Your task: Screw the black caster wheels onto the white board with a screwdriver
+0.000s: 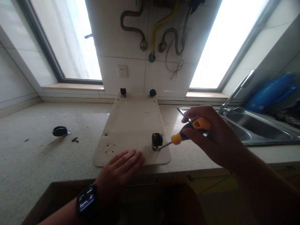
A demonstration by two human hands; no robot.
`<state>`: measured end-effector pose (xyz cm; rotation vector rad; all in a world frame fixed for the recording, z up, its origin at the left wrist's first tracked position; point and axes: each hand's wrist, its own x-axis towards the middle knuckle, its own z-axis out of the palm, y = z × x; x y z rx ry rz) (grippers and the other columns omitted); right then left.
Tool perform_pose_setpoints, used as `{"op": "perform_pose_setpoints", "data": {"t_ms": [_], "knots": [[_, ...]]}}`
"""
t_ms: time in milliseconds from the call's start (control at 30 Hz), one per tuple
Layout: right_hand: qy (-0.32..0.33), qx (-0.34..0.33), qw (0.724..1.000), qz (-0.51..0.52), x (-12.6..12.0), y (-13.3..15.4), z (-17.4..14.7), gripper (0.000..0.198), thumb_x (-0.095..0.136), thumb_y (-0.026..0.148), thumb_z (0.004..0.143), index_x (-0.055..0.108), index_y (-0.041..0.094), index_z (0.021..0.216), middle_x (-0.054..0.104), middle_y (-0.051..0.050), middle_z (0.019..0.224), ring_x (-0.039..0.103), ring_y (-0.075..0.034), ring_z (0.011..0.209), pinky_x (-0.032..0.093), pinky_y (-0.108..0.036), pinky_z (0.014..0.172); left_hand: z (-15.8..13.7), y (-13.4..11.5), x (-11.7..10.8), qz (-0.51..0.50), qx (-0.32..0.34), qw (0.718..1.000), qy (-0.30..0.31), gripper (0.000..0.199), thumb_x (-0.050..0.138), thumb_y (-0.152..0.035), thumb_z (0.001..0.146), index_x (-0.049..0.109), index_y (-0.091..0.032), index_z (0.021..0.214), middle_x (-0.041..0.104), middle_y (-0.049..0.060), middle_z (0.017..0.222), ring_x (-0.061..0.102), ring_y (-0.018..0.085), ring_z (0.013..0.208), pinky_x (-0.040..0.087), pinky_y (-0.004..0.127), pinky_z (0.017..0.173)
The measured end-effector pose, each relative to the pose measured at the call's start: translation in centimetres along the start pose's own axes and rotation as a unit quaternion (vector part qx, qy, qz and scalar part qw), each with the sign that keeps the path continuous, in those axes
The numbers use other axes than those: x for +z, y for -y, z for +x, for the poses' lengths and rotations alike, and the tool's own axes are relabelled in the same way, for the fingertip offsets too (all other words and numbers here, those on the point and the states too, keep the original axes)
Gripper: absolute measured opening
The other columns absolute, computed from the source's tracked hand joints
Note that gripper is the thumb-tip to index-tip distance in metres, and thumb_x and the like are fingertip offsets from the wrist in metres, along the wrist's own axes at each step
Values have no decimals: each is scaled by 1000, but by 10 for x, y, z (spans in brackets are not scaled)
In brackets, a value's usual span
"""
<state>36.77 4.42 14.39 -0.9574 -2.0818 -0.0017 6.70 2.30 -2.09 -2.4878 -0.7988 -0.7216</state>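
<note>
A white board (131, 125) with rounded corners lies on the counter. My left hand (124, 164) rests flat on its near edge, fingers stretched out. In my right hand (215, 134) is a yellow and black screwdriver (177, 139), its tip at the metal base of the black caster (157, 139) near the board's right front corner. A thin metal rod (180, 112) also sticks out by my right fingers; what it belongs to is hidden. Two more casters, one left (123, 91) and one right (152, 92), sit at the far end. Screw holes (110, 148) show at the left front corner.
A loose caster (60, 131) and several small screws (75, 140) lie on the speckled counter (47, 156) to the left. At the right is a steel sink (260, 125) with a tap (236, 90). Pipes (153, 31) and a socket (122, 71) are on the wall behind.
</note>
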Motion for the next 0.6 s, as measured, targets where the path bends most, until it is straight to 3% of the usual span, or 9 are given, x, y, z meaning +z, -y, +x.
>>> {"op": "perform_pose_setpoints", "data": {"t_ms": [100,200,300,467,600], "knots": [[21,-48,998,-19,0,8,10,25,64,37,94,57,25,115,68,-3,98,64,-17,76,50,-33,68,0,-1,0,0,1,1000,-1,44,43,-2,100,59,-13,139,68,10,138,63,26,126,54,44,103],[92,-89,991,-31,-5,16,14,17,57,23,95,58,23,112,67,-6,103,63,-19,85,51,-34,73,0,-2,0,0,-3,1000,-1,44,43,-3,100,58,-14,140,67,10,139,63,26,126,54,44,104],[164,-87,981,-50,-14,22,14,37,55,14,89,52,24,125,66,-9,113,64,-21,91,51,-32,72,-1,-2,-1,0,-9,1000,9,46,43,-2,100,57,-14,141,66,11,139,63,27,126,55,44,103],[170,-111,975,-90,-19,28,16,23,59,36,98,54,24,117,66,-3,95,62,-16,73,47,-27,61,2,-4,-7,-10,-24,998,49,49,43,-1,98,53,-16,144,64,11,143,64,29,127,57,48,102],[150,-127,967,-159,-17,33,16,27,57,47,99,56,22,108,64,-3,89,62,-17,67,44,-30,58,8,-8,-14,-20,-41,992,116,48,49,-4,96,54,-15,143,63,11,144,65,33,125,58,52,99]]}}
